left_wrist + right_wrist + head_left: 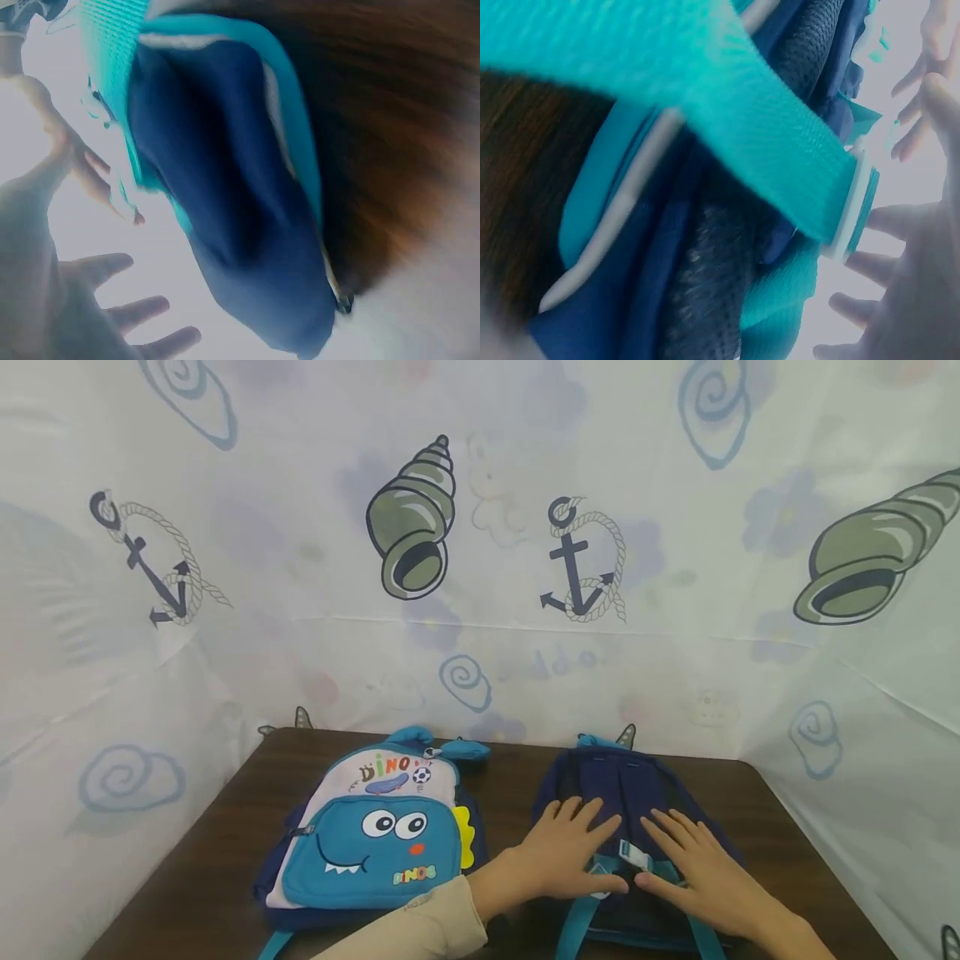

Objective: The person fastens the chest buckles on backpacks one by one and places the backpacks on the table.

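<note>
A navy backpack (622, 785) lies strap side up at the right of the table, with teal straps (576, 927) trailing to its near edge. Over its left half spreads my left hand (562, 852), fingers apart. My right hand (701, 877) is over the right half, its fingers stretched out too. Between the two thumbs shows a pale strap buckle (634, 855). In the left wrist view the backpack's navy side (225, 172) has teal piping, and the hand's fingers are straight. A wide teal strap (780, 142) crosses the right wrist view beside the spread fingers. Neither hand grips anything.
A second backpack (375, 852), blue and white with a cartoon dinosaur face, lies front up at the left, beside my left forearm. Both bags rest on a dark wooden table (225, 827). Behind and beside it hangs a white patterned cloth (510, 677).
</note>
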`<state>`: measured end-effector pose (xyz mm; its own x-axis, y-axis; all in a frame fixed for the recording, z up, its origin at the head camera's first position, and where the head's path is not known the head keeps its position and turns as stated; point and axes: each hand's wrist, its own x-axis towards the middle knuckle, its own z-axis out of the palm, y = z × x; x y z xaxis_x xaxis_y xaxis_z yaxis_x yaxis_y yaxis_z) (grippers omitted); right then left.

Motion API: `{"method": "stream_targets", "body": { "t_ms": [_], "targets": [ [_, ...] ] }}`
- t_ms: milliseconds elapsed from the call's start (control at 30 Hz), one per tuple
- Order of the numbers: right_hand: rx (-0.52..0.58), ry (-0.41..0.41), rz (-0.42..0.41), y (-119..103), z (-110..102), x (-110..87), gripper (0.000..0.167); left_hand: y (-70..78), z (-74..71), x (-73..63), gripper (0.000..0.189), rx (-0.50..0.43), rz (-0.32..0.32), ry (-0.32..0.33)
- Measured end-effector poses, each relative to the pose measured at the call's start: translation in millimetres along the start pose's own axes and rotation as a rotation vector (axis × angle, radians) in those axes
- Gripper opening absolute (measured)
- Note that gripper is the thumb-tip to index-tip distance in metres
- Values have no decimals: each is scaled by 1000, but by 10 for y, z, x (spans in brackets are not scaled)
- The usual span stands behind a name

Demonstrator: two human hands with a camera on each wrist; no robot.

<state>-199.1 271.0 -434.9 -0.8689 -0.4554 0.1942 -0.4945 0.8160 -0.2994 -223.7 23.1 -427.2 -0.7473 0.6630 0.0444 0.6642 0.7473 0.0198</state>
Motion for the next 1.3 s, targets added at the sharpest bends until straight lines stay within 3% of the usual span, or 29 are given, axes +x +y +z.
{"method": "stream_targets", "body": {
  "t_ms": [267, 533, 767, 1300],
  "targets": [
    [39, -40, 56, -106, 17, 60, 78, -162, -28, -259, 87, -98, -71, -84],
    [10, -47, 33, -274, 53, 193, 82, -286, -116, -447, 88, -84, -152, -113],
    [47, -60, 1, -397, 119, 290, 84, -427, -160, -633, 88, -78, -213, -89],
    [108, -180, -39, -764, 255, 591, 81, -727, -139, -1088, 87, -121, -349, -59]
  ]
}}
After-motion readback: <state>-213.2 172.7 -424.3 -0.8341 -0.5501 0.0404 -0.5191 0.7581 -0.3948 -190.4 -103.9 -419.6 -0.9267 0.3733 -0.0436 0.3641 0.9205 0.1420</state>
